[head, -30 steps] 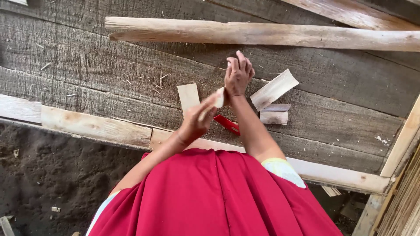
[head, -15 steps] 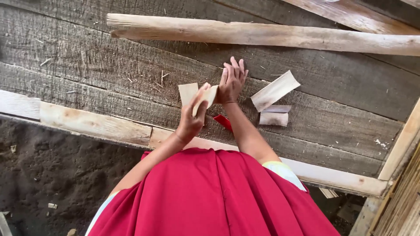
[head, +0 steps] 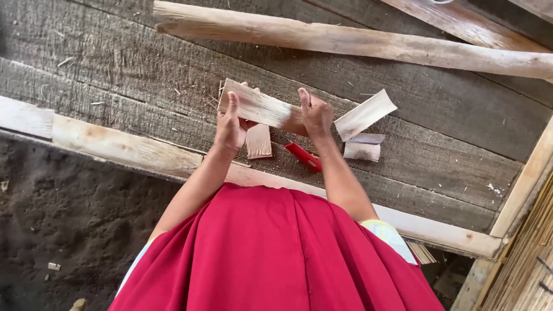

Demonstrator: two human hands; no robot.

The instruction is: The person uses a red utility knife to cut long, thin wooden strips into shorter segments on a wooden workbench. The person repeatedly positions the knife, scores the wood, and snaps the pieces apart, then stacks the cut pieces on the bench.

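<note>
A pale wood strip is gripped at both ends, the left hand and right hand clamped on it, apparently so that its face can be examined. Below the strip, a shorter piece and a red tool lie on the plank floor; two offcuts lie to its right. No labels are seen.

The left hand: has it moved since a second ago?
Yes. The left hand has risen off the red-handled tool, toward the long pole, now gripping the strip's end.
</note>
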